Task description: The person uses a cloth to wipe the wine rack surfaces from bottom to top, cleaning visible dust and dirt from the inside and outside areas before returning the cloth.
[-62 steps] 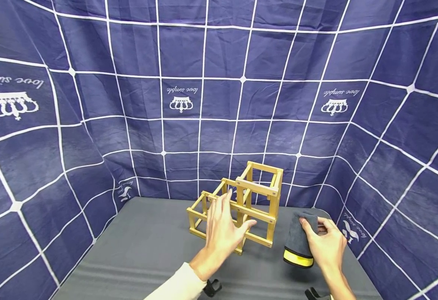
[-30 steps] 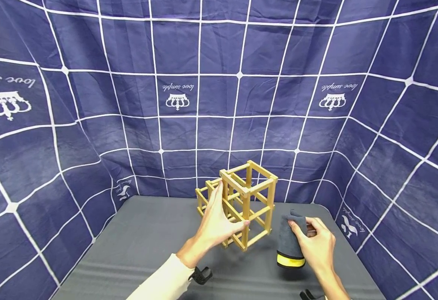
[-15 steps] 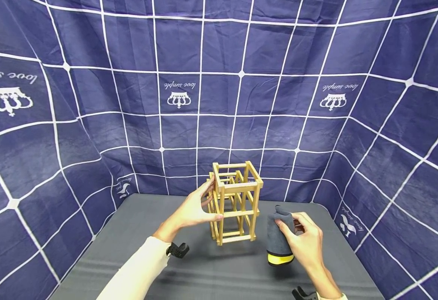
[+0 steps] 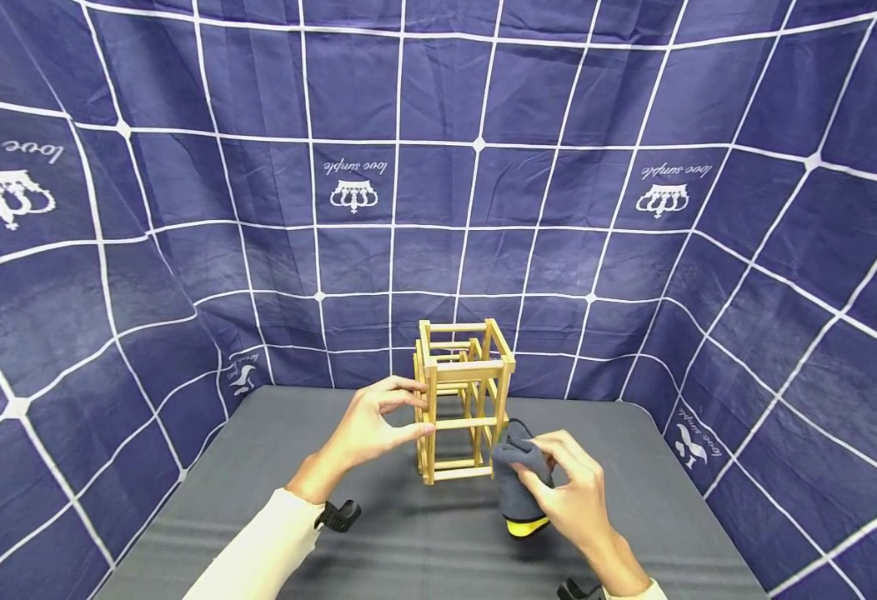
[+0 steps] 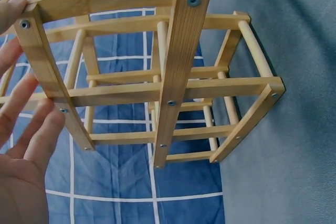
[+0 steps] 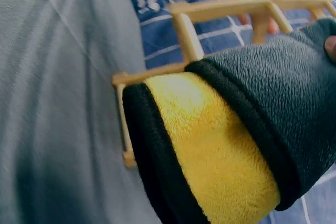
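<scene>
A light wooden rack (image 4: 465, 423), made of stacked open cubes, stands on the grey table; its tall end faces me in the head view. Against its left side rests my left hand (image 4: 371, 422), fingers loosely spread and the thumb by the front post. In the left wrist view the fingertips (image 5: 46, 129) touch a post. My right hand (image 4: 575, 492) pinches a folded grey microfiber cloth (image 4: 523, 492) just right of the rack. The cloth's yellow underside and black edging (image 6: 210, 145) fill much of the right wrist view.
A blue curtain (image 4: 438, 183) with white grid lines surrounds the back and sides of the grey table (image 4: 303, 542). Black straps (image 4: 341, 515) sit at the wrists.
The rack has been turned by the left hand so its tall end now faces me. That hand has shifted left and lower on the rack. The right hand has brought the cloth leftward, close to the rack.
</scene>
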`<state>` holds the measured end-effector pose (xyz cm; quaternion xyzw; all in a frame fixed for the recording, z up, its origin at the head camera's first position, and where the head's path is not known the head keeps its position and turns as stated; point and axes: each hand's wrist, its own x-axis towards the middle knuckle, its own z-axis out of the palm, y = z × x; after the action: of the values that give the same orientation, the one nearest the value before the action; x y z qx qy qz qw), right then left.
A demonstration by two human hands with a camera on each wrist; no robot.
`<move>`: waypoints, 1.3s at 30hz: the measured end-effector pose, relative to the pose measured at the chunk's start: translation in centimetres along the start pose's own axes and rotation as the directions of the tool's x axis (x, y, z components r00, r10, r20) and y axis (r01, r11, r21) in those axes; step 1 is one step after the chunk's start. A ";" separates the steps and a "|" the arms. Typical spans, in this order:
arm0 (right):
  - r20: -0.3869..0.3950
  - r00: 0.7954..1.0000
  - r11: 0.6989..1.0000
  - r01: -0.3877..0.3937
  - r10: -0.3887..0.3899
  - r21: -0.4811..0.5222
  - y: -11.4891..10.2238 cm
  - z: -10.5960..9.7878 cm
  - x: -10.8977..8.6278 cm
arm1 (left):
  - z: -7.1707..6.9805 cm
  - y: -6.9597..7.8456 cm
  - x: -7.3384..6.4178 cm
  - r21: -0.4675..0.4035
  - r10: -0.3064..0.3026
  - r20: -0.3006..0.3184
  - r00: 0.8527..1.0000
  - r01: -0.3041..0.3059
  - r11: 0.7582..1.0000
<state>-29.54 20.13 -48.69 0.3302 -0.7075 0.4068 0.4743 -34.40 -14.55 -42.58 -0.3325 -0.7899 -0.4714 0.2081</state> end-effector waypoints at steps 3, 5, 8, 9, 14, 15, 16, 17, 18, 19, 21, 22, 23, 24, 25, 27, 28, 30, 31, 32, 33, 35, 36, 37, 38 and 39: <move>0.081 0.995 0.997 0.063 -0.066 0.044 -0.6 1.6 -0.4 | 0.1 -0.1 0.0 0.012 0.022 -0.010 1.000 -0.022 1.000; 0.139 0.986 0.996 0.083 -0.088 0.041 -1.2 2.9 -0.6 | 0.0 -0.1 0.0 0.019 0.032 -0.016 0.999 -0.032 0.999; 0.192 0.978 0.997 0.082 -0.077 -0.016 -2.2 5.1 -0.6 | -0.1 0.0 0.1 0.045 0.050 -0.023 0.998 -0.049 0.998; 0.196 0.978 0.996 0.076 -0.066 -0.043 -2.5 5.8 -0.5 | -0.1 0.1 0.2 0.055 0.056 -0.022 0.998 -0.054 0.997; 0.191 0.981 0.980 0.013 0.026 -0.198 -3.7 8.8 -0.2 | -0.1 0.5 0.4 0.020 0.050 0.000 0.999 -0.050 0.999; 0.198 0.979 0.974 -0.003 0.049 -0.227 -3.9 9.2 -0.3 | 0.0 0.5 0.5 0.014 0.051 0.003 0.999 -0.051 0.999; 0.207 0.976 0.966 -0.015 0.070 -0.257 -4.1 9.5 -0.4 | 0.0 0.6 0.5 0.004 0.050 0.007 0.999 -0.051 0.999; 0.217 0.972 0.957 -0.026 0.092 -0.289 -4.2 9.7 -0.5 | 0.0 0.6 0.5 0.000 0.052 0.009 0.999 -0.052 0.999; 0.225 0.969 0.949 -0.031 0.106 -0.313 -4.3 9.9 -0.7 | 0.0 0.6 0.6 0.002 0.058 0.008 0.998 -0.058 0.998; 0.230 0.966 0.942 -0.035 0.117 -0.334 -4.4 10.0 -0.9 | 0.0 0.7 0.6 0.002 0.060 0.010 0.998 -0.060 0.998; 0.236 0.964 0.931 -0.030 0.123 -0.364 -4.5 10.1 -1.2 | 0.0 0.7 0.6 0.009 0.059 0.011 0.998 -0.059 0.998; 0.239 0.964 0.926 -0.019 0.118 -0.378 -4.6 10.1 -1.4 | 0.0 0.7 0.6 0.012 0.055 0.010 0.998 -0.055 0.998; 0.244 0.964 0.920 -0.004 0.108 -0.392 -4.6 10.1 -1.5 | 0.0 0.7 0.6 0.013 0.053 0.010 0.999 -0.053 0.999; 0.248 0.964 0.915 0.012 0.097 -0.404 -4.6 10.1 -1.7 | -0.1 0.7 0.5 0.013 0.048 0.010 0.999 -0.048 0.999; 0.250 0.965 0.908 0.030 0.083 -0.418 -4.7 10.0 -1.8 | -0.1 0.7 0.4 0.015 0.041 0.012 0.999 -0.042 0.999; 0.254 0.966 0.893 0.068 0.053 -0.445 -4.7 9.7 -2.0 | -0.1 0.7 0.3 0.017 0.039 0.014 0.999 -0.040 0.999; 0.251 0.967 0.884 0.084 0.038 -0.460 -4.6 9.5 -2.2 | -0.1 0.7 0.3 0.016 0.040 0.017 0.999 -0.040 0.999; 0.237 0.971 0.864 0.111 0.010 -0.490 -4.4 8.9 -2.5 | -0.1 0.7 0.2 0.011 0.046 0.022 0.999 -0.046 0.999; 0.231 0.973 0.854 0.126 -0.007 -0.505 -4.3 8.5 -2.7 | 0.0 0.6 0.2 0.009 0.051 0.024 0.998 -0.051 0.999; 0.225 0.974 0.845 0.140 -0.024 -0.516 -4.1 8.0 -2.8 | 0.0 0.6 0.2 0.007 0.056 0.024 0.998 -0.056 0.998; 0.218 0.975 0.837 0.154 -0.043 -0.525 -3.8 7.6 -3.0 | 0.1 0.6 0.2 0.001 0.057 0.023 0.998 -0.057 0.998; 0.207 0.975 0.825 0.182 -0.081 -0.535 -3.4 6.6 -3.2 | 0.1 0.5 0.2 -0.009 0.061 0.020 0.998 -0.061 0.998; 0.201 0.975 0.821 0.194 -0.099 -0.537 -3.2 6.1 -3.3 | 0.1 0.5 0.2 -0.014 0.062 0.018 0.998 -0.062 0.998; 0.195 0.974 0.820 0.205 -0.117 -0.534 -3.0 5.7 -3.4 | 0.1 0.4 0.2 -0.020 0.064 0.016 0.998 -0.064 0.998; 0.192 0.973 0.821 0.214 -0.129 -0.529 -2.9 5.3 -3.4 | 0.1 0.4 0.2 -0.024 0.065 0.014 0.998 -0.065 0.998; 0.190 0.972 0.823 0.221 -0.140 -0.524 -2.8 5.0 -3.4 | 0.0 0.4 0.2 -0.031 0.065 0.012 0.998 -0.065 0.997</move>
<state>-28.06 14.67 -52.28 0.2766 -0.7910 0.1189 0.5326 -34.26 -14.33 -42.24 -0.3641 -0.7728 -0.4741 0.2132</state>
